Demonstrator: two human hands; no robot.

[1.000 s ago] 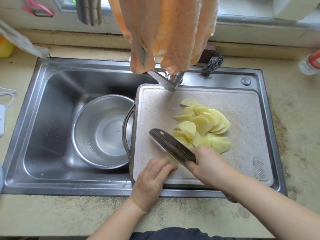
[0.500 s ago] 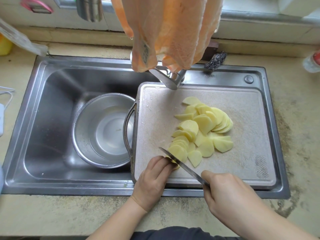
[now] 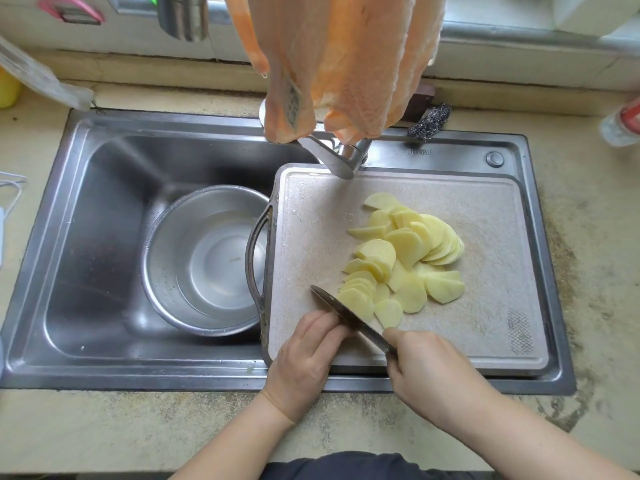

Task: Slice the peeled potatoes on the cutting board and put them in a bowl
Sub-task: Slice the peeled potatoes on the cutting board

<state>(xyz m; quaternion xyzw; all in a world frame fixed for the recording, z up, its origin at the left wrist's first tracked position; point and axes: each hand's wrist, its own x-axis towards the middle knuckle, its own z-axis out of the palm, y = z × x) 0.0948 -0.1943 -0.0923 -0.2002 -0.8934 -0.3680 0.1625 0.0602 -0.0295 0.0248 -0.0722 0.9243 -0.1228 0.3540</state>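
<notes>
Several pale yellow potato slices (image 3: 405, 251) lie fanned on the beige cutting board (image 3: 485, 216), which spans the right half of the sink. My right hand (image 3: 429, 372) grips the handle of a dark knife (image 3: 341, 310). Its blade stands edge-down at the near end of the slices, with one slice leaning on it. My left hand (image 3: 304, 355) has its fingers curled against the blade's left side, over a last bit of potato that is hidden under the fingertips. A steel bowl (image 3: 166, 271) holding some water sits in the left basin.
The steel sink (image 3: 86, 209) is set in a speckled counter. The tap (image 3: 332, 157) juts over the board's far edge, and an orange cloth (image 3: 346, 64) hangs above it. A steel scourer (image 3: 429, 121) lies behind the board. A bottle (image 3: 623, 123) lies at the far right.
The knife went from lying tilted over the slices to standing edge-down, and more slices lie at the pile's near end. My right hand drew back toward me. The left hand stayed put.
</notes>
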